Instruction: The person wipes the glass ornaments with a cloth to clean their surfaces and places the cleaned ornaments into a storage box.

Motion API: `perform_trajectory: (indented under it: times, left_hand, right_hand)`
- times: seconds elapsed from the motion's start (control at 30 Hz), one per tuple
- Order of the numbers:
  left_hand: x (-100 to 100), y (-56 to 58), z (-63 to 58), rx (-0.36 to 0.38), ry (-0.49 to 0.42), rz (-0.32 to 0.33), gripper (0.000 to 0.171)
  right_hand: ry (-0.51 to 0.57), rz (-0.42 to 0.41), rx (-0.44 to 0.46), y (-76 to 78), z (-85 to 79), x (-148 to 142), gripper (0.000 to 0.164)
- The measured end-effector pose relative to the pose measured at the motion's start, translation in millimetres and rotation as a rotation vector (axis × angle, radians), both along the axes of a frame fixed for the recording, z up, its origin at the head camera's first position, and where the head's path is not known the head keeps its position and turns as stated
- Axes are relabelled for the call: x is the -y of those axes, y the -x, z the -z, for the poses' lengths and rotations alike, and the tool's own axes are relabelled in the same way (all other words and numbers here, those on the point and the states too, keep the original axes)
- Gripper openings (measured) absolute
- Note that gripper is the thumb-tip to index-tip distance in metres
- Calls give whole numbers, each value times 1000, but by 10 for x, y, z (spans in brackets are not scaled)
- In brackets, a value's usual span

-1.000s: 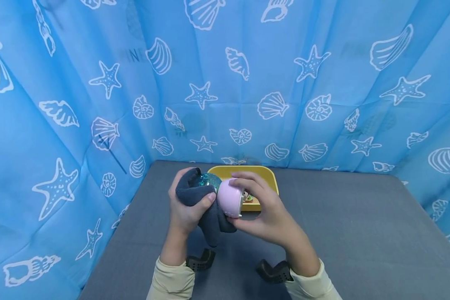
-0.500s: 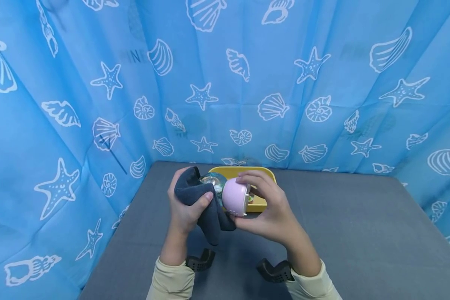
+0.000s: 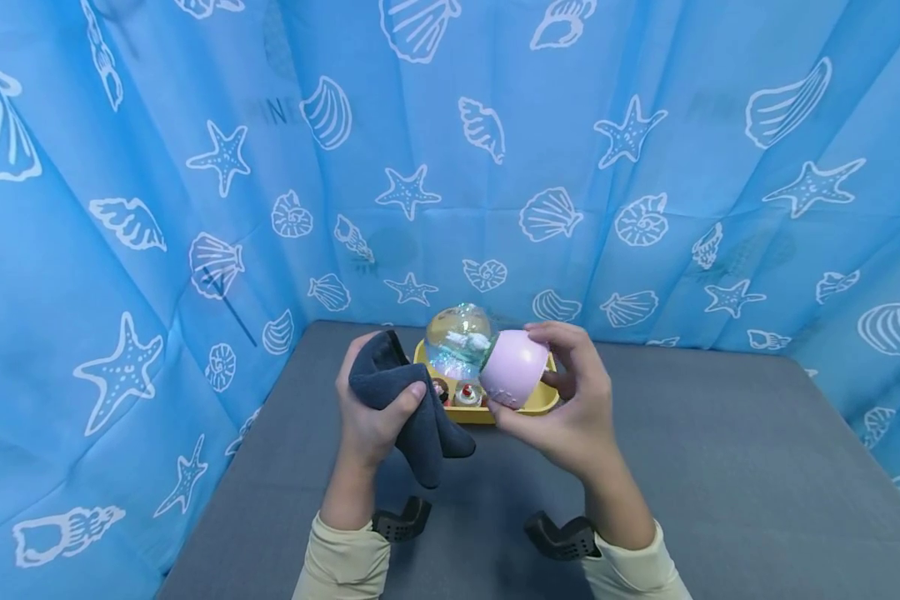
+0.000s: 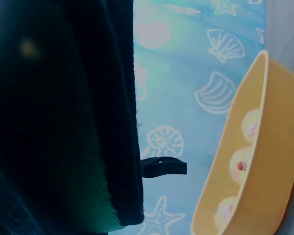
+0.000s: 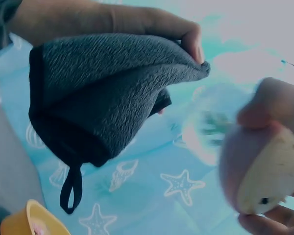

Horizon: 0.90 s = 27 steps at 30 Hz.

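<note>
My right hand (image 3: 570,408) grips the lilac base of a snow globe (image 3: 516,369), held tilted with its clear glitter-filled dome (image 3: 459,337) pointing up and left. In the right wrist view the base's pale underside (image 5: 274,171) shows, with the dome blurred beyond it. A dark grey-blue cloth (image 3: 405,408) is bunched in my left hand (image 3: 367,425), its thumb pressed over the folds. From the cloth hangs a small loop (image 5: 71,191). Globe and cloth are apart. The cloth covers most of the left wrist view, hiding the left fingers there.
Behind the hands a yellow tray (image 3: 480,416) stands on the grey-covered table (image 3: 720,467). Several small cake-like pieces, one a white piece with a red top (image 3: 468,392), lie in it. A blue shell-patterned curtain (image 3: 450,225) hangs along the back and sides.
The snow globe has moved up and right, away from the cloth, and turned so its dome stands clear above the tray. My left hand with the cloth has hardly moved.
</note>
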State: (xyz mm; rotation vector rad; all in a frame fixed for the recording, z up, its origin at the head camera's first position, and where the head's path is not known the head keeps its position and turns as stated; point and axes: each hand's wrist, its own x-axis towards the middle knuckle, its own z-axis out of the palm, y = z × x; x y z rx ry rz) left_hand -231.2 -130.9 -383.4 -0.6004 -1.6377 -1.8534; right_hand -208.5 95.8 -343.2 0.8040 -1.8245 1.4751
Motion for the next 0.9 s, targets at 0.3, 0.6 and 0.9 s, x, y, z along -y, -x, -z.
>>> perform_trajectory:
  times: [0.3,0.6,0.9]
  left_hand:
    - [-33,-2,-2,0,12,20,56]
    - [-49,-11,8,13,6,31,60]
    - [-56,-3,5,30,-4,48,60]
  right_hand:
    - [433,-220,228,13,8,-122,74]
    - [458,-459,278,-28,-35,-72,77]
    - [460,-463,301,3,-18,-170,72]
